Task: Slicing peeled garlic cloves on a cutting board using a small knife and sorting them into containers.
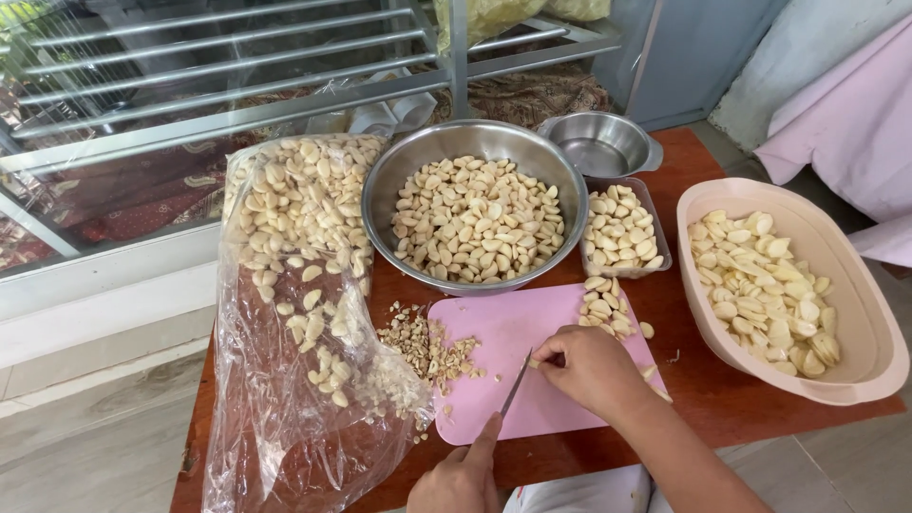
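A pink cutting board [532, 380] lies on a reddish-brown wooden table [703, 389], and everything else is best placed from it. Over the board's near half, the person's right hand [591, 369] is curled narrow, fingertips pinched down on a small garlic clove [535, 363] held against the board. The left hand [464, 478] comes in from the board's near edge, closed around the handle of a knife [516, 385], the forefinger stretched along its back; the thin blade points away from the person and its tip sits just beside the pinched clove. On the board's far right corner rests a small heap of peeled cloves [604, 309], with a few loose ones beside it. At the board's left edge, partly on it and partly on the table, lies a pile of trimmed garlic ends [423, 344]. Further left of the board sprawls a clear plastic bag [294, 380] with many peeled cloves inside. Just beyond the board's far edge stands a large steel bowl [475, 142] filled with trimmed cloves, and to the right of that a small clear plastic tub [622, 233] also holding cloves, with an empty small steel bowl [600, 142] behind the tub. To the right of the board, near but apart from it, sits a beige oval basin [855, 313] holding larger garlic pieces.
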